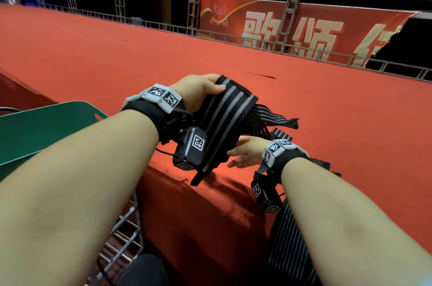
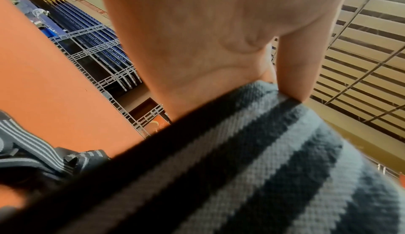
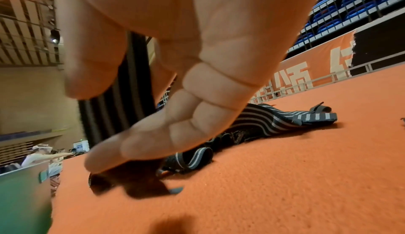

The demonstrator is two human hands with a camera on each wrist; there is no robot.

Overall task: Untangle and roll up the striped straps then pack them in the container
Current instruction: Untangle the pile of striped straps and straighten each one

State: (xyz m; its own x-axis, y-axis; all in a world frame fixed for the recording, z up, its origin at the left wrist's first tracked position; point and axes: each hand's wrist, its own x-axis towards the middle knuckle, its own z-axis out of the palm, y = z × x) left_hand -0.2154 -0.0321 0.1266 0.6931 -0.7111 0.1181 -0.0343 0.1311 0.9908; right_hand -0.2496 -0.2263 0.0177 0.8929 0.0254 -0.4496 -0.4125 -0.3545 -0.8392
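Pinching striped strap (image 1: 228, 117) up off the desk (image 1: 327, 122) in left hand (image 1: 198, 91) for slack; right hand (image 1: 245, 152) loose-fingered, reaching beneath.

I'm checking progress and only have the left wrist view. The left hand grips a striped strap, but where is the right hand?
Observer: The right hand is open, fingers straight, reaching toward the lower part of the striped strap in the left hand.
Operator: Is the container near?
Observer: Yes, a green container sits beside the left forearm.
Operator: Anything packed?
Observer: Its inside is hidden. Another strap hangs over the edge of the red surface.
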